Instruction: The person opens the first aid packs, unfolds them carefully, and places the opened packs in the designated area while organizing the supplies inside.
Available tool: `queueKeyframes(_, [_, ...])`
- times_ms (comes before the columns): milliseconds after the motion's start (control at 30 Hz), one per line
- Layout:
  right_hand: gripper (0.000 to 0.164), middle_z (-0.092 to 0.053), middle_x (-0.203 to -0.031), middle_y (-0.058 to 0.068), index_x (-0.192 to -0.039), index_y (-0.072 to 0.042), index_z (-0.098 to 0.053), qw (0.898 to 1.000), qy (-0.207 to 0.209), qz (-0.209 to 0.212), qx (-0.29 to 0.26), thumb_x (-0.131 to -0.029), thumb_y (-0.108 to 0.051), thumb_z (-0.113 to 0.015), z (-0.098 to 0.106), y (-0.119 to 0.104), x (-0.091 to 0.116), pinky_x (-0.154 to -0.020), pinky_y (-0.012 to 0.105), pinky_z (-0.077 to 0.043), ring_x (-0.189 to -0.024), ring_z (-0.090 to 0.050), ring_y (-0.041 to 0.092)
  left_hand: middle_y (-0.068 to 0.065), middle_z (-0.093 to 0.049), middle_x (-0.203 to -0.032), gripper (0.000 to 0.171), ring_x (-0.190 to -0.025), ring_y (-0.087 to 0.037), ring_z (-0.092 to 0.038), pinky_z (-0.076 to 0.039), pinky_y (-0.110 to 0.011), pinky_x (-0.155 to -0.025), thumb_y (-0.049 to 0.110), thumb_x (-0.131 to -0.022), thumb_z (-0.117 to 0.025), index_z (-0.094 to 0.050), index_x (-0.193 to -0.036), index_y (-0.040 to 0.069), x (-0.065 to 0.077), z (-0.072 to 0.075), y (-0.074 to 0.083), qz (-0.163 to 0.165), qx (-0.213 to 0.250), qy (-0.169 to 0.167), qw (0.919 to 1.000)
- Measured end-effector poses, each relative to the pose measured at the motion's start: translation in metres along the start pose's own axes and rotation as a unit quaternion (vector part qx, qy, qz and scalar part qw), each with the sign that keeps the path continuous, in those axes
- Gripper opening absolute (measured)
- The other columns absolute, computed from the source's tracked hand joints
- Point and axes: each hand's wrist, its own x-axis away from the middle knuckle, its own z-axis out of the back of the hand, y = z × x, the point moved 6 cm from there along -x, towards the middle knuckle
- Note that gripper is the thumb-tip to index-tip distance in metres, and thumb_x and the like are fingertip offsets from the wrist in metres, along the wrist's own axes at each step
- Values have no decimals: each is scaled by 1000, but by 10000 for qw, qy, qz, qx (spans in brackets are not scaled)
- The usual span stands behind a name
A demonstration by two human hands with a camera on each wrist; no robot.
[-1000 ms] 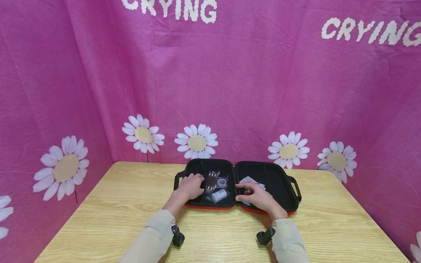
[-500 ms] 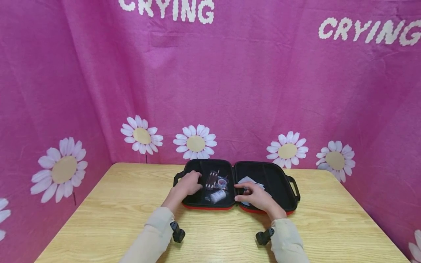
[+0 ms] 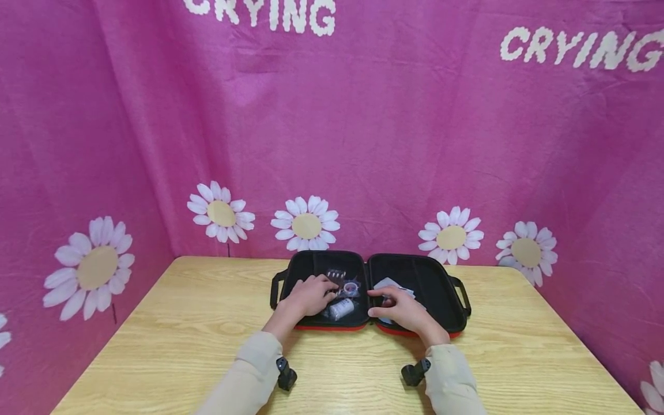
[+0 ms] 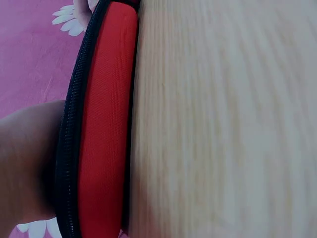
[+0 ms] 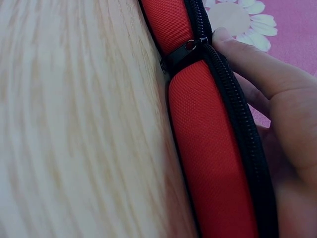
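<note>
A black-lined case with a red shell (image 3: 436, 282) lies unfolded on the table. In its left half are a clear pack of cotton swabs (image 3: 336, 274), a tape roll in a clear wrapper (image 3: 351, 287) and a white wrapped roll (image 3: 341, 309). My left hand (image 3: 311, 295) reaches over this half, fingertips at the swab pack and partly covering it. White flat packets (image 3: 388, 283) lie in the right half. Over them is my right hand (image 3: 402, 308), thumb and forefinger spread toward the hinge. The right wrist view shows that thumb (image 5: 225, 37) beside the zipper edge.
Black handles stick out at the case's left (image 3: 276, 288) and right (image 3: 460, 294) ends. The case stands near the back of a wooden table (image 3: 207, 323). Behind it hangs a pink cloth (image 3: 363, 144) with printed daisies.
My left hand drew back a little left, then moved right over the swab pack, covering part of it. My right hand has stayed in place by the hinge.
</note>
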Motion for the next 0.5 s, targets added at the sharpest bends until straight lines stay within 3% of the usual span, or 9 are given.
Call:
queueKeyframes(133, [51,-60,-118,7,-132,-14,-65,9999,4,69,95,-85,-30,-78,-3,-4,-4,-72,31,-41,-85,-49,17,-3,-58,-138,36,-126,-27,-51,-42,-50,-98,35,-102,-53,-64,-133,23,2,1,-4,200,-37,33,9998])
queueKeyframes(267, [51,-61,-115,9,-131,-11,-65,9995,-48,227,230,-85,-30,-77,-3,-6,0,-72,28,-41,-84,-49,16,-4,-60,-134,37,-124,-27,-53,-43,-48,-98,38,-99,-56,-66,-131,21,2,2,-7,138,70,134,9998])
queueKeyframes(400, [47,-61,-116,13,-128,-7,-66,9971,90,484,582,-87,-29,-76,7,-10,5,-72,26,-44,-83,-51,15,-1,-65,-125,33,-115,-25,-58,-45,-44,-94,39,-97,-61,-70,-123,22,1,11,-9,-77,4,699,9975])
queueKeyframes(500, [42,-62,-119,17,-125,-4,-66,9901,557,783,1025,-88,-24,-74,23,-17,8,-81,36,-51,-90,-58,24,0,-66,-121,32,-113,-24,-58,-45,-43,-95,39,-96,-62,-71,-121,21,1,21,-11,-186,-33,1203,9926])
